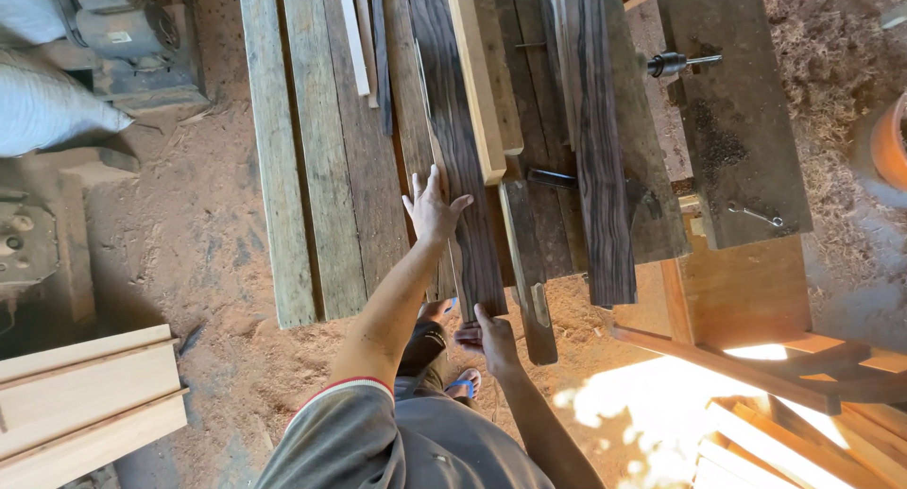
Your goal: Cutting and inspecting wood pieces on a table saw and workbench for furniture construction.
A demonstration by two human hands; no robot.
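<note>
Dark, streaky hardwood is the thing in hand here: a long dark plank [458,149] lying lengthwise on the stack of boards that serves as the worktop [312,168]. Nearest the camera, the right hand [487,336] grips the plank's near end, thumb up on the end edge, fingers curled beneath, where that end juts past the worktop's front edge. Just behind the plank's end, below it, a foot in a blue sandal [463,385] stands on the sawdust floor [208,262]. Further along the plank, the left hand [432,208] lies flat and spread wide on its left edge, fingers fanned, holding nothing. Right of the plank a pale yellow board [477,83] butts up against it, so that side is tight; beyond that lies a second dark striped board [605,158]. Left of the plank the grey weathered boards [283,149] run flush and flat, giving room to slide. Far right of the plank, a drill bit [682,63] rests on a wide slab [737,120].
</note>
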